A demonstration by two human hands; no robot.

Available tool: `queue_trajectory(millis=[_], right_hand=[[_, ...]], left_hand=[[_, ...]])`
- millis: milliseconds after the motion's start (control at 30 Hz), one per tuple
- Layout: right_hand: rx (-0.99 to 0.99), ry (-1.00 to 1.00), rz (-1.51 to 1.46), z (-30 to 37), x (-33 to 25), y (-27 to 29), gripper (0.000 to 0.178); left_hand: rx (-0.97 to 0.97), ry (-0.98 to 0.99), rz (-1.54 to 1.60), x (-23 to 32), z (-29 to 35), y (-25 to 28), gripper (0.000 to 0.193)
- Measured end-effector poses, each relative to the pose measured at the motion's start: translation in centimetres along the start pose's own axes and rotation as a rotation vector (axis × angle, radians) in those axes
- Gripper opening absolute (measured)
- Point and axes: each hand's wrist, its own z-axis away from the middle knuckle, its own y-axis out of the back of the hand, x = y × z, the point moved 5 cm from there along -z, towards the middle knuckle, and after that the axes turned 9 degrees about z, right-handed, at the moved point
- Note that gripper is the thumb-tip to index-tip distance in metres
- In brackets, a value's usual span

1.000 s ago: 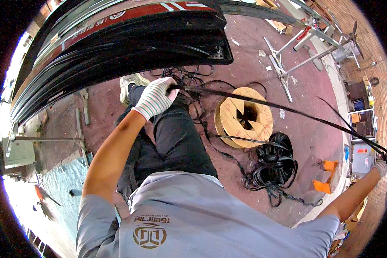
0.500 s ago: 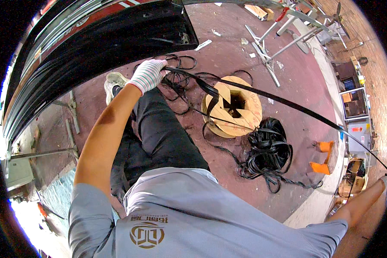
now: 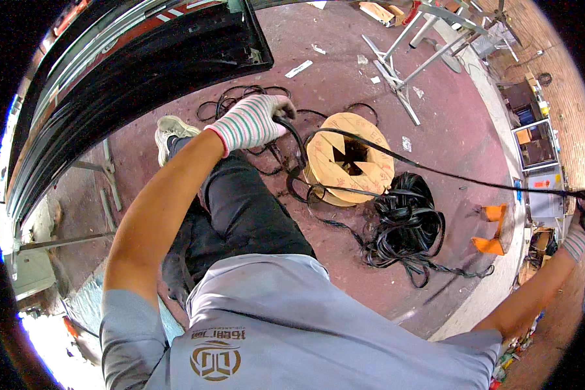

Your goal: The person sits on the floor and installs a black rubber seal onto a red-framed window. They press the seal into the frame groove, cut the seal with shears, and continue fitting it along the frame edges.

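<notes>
My left hand (image 3: pixel 253 123), in a white glove with green stripes, is closed around a black rubber strip (image 3: pixel 296 138) above my leg. Far to the right, my gloved right hand (image 3: pixel 580 229) grips the strip close to the picture's dark rim; its fingers show only partly. Between the hands a length of strip (image 3: pixel 409 160) runs slightly slack over a cardboard-faced reel (image 3: pixel 324 156). Beside that reel lies a heaped bundle of black strip (image 3: pixel 406 211). Loose coils (image 3: pixel 222 101) rest on the floor behind my left hand.
Long black profiles (image 3: pixel 156 78) are stacked at upper left on metal stands (image 3: pixel 108 169). A grey metal stand (image 3: pixel 403 81) is at upper right. An orange bracket-shaped piece (image 3: pixel 494 231) sits on the reddish floor (image 3: pixel 331 52). Scraps lie about; shelves and boxes line the right wall.
My left hand has moved right and slightly down, toward the reel. My right hand has risen and come further into view. The strip between them has gone from taut to slack.
</notes>
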Motion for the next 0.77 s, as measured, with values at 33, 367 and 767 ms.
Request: queue_trajectory(millis=[33,367,767], right_hand=[[-0.037,0.034,-0.012,0.7,-0.6,-0.9,0.042],[-0.347,0.465,-0.233,17.2,-16.0,-15.4,0.053],[-1.140,-0.116,-0.628,29.6,-24.4,-29.9,0.035]], left_hand=[[-0.061,-0.034,0.048,1.1,-0.1,-0.5,0.038],[-0.206,-0.044,0.097,6.7,-0.1,-4.0,0.054],[-0.096,-0.325,0.436,16.4,1.7,-2.4,0.037]])
